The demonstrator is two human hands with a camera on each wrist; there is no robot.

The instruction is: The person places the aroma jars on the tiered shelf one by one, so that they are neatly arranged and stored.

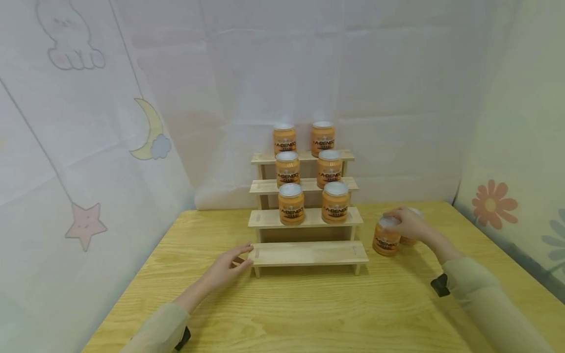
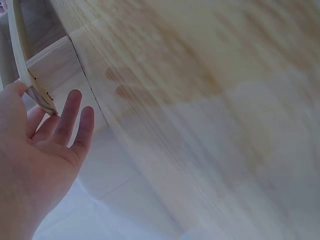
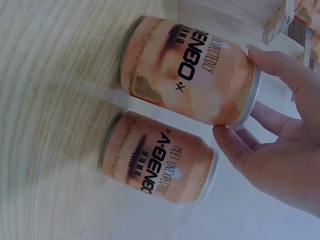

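Observation:
My right hand [image 1: 408, 223] grips an orange can [image 1: 386, 238] round its silver lid, thumb and fingers at opposite sides of the rim. In the right wrist view this can [image 3: 190, 70] stands beside a second orange can [image 3: 160, 157] with the same label. At the left end of the lowest board of a wooden stepped rack [image 1: 309, 254], my left hand [image 1: 227, 269] pinches the board's end. The left wrist view shows the thumb over the board end [image 2: 42, 97] and two fingers [image 2: 70, 112] extended beyond it.
Upper steps of the rack carry orange cans in pairs, including a front pair with a left can [image 1: 291, 206] and a right can [image 1: 334, 205]. The rack stands on a wood-grain table [image 1: 287, 314]. Pale printed sheets [image 1: 388, 98] hang behind and at both sides.

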